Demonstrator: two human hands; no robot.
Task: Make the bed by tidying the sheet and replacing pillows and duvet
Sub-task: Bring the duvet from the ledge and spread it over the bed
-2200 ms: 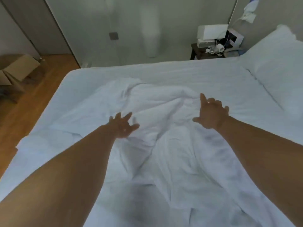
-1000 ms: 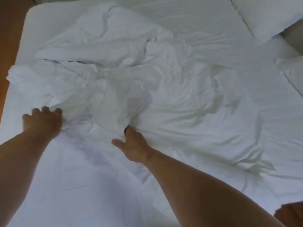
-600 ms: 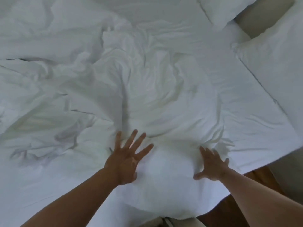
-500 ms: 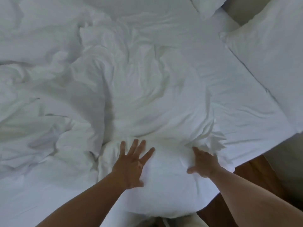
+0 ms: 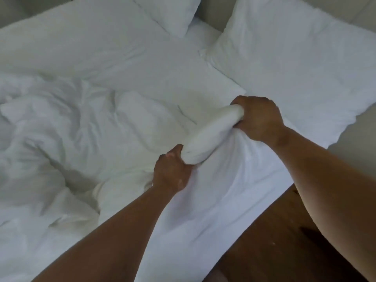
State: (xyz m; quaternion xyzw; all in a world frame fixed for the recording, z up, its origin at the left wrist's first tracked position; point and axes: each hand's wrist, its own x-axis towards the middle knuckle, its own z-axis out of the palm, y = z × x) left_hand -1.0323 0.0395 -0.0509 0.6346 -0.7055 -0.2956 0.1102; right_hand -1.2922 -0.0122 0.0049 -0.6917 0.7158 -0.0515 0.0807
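The white duvet lies crumpled over the left and middle of the bed. Its near edge is bunched into a thick roll between my hands. My left hand grips the lower end of that roll. My right hand grips the upper end, fingers curled round it. The white sheet lies fairly flat beyond the duvet. One pillow lies at the right, at the head of the bed. A second pillow lies at the top middle.
The brown wooden floor shows at the lower right, beside the bed's edge. A pale headboard or wall runs along the right, behind the pillows.
Both hands lay flat on the duvet's near edge half a second ago; now they grip it, bunched into a roll. My view has swung towards the pillows.
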